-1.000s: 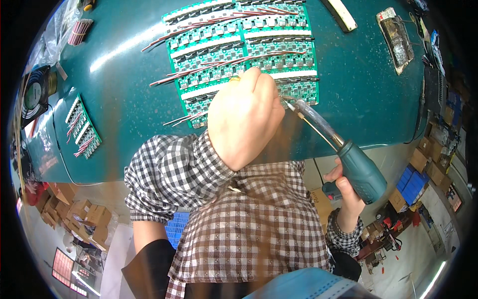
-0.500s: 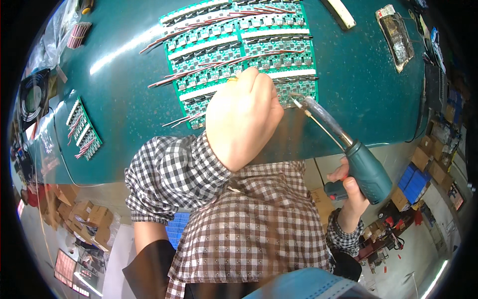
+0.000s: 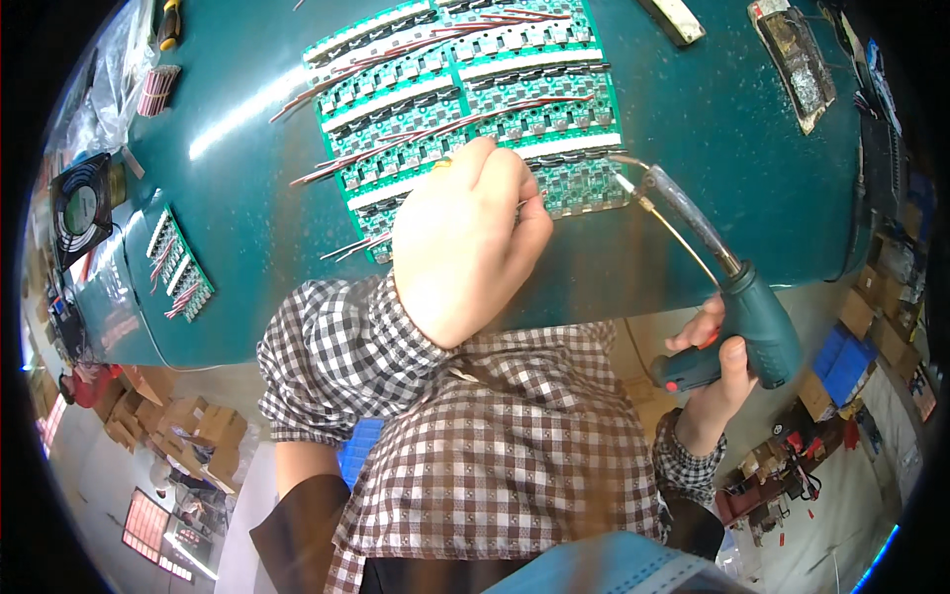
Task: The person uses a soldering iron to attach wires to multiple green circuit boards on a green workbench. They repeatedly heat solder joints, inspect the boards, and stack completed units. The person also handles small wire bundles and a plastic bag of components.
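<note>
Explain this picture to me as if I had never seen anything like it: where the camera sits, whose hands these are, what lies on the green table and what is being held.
There is no machine here: a person works with two bare hands, and the one picture comes from a wide-angle camera on their head, looking down, which is why straight edges bend. The left hand, in a checked sleeve, rests on a panel of small green circuit boards with thin red wires, lying on the green table. The right hand grips a teal soldering gun, its tip at the panel's right edge. A smaller set of boards and a small fan lie to the left. A narrow tray lies top right.
</note>
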Demonstrator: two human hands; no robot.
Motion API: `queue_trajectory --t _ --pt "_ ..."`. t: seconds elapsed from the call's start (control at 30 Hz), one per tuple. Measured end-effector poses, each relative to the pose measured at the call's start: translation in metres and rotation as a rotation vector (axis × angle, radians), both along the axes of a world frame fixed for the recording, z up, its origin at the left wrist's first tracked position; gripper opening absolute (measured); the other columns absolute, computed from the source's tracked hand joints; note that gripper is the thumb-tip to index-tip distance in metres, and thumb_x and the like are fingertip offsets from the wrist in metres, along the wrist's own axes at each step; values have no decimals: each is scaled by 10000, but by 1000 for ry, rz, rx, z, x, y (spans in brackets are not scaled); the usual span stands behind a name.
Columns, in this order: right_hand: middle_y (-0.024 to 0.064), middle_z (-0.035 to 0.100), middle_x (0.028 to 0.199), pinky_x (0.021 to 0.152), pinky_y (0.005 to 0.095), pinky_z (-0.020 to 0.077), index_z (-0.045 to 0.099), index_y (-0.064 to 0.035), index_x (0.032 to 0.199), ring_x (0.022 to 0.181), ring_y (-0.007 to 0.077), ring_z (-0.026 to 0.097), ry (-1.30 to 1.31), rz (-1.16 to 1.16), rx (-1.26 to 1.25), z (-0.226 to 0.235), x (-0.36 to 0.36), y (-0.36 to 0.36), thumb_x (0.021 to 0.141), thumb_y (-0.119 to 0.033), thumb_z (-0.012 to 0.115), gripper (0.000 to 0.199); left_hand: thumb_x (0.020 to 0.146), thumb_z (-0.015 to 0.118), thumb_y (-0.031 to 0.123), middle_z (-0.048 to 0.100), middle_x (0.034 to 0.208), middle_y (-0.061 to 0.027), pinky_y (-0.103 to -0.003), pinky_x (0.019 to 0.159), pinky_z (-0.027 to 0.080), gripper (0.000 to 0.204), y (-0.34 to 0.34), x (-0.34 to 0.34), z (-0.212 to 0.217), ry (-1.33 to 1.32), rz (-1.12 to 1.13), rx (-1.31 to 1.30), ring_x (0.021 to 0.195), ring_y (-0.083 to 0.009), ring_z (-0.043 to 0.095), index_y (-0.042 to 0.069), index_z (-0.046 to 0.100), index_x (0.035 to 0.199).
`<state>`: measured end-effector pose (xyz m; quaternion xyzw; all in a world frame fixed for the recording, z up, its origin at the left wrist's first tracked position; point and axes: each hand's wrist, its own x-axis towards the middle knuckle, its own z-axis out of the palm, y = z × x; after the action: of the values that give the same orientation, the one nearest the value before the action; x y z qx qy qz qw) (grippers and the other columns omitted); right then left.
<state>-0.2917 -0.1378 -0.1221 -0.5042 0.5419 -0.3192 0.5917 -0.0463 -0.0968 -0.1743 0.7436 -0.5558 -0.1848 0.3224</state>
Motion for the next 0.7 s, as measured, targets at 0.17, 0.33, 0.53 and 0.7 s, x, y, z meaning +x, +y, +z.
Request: queue_trajectory --t 0.17,0.33,0.53,0.7 --pt "98 558 771 617 353 573 523 113 1091 666 203 606 -185 -13 76 -8 -13 -11 850 -329 646 518 722 671 19 527 730 -63 -315 558 448 141 -2 1 5 4 -19 50 614 -203 549 47 540 767" --pt "55 515 741 559 279 539 476 52 1094 649 139 549 -170 -1 60 -15 -19 -22 901 -439 570 535 758 681 10 543 787 -65 -286 600 451 160 4 11 19 103 -53 66 665 -174 536 29 579 881" --pt "43 516 743 551 269 525 448 24 1113 643 133 528 -322 17 76 -25 -32 -40 943 -427 508 485 783 661 -32 581 887 -69 -260 652 459 163 9 48 43 81 37 46 735 -143 543 1 589 926" --pt "31 521 734 540 269 520 458 -13 1108 627 127 526 -376 3 99 -22 -28 -44 959 -427 476 440 788 603 -10 577 845 -98 -306 644 483 119 -9 118 27 -70 131 -42 746 -217 589 16 594 903"
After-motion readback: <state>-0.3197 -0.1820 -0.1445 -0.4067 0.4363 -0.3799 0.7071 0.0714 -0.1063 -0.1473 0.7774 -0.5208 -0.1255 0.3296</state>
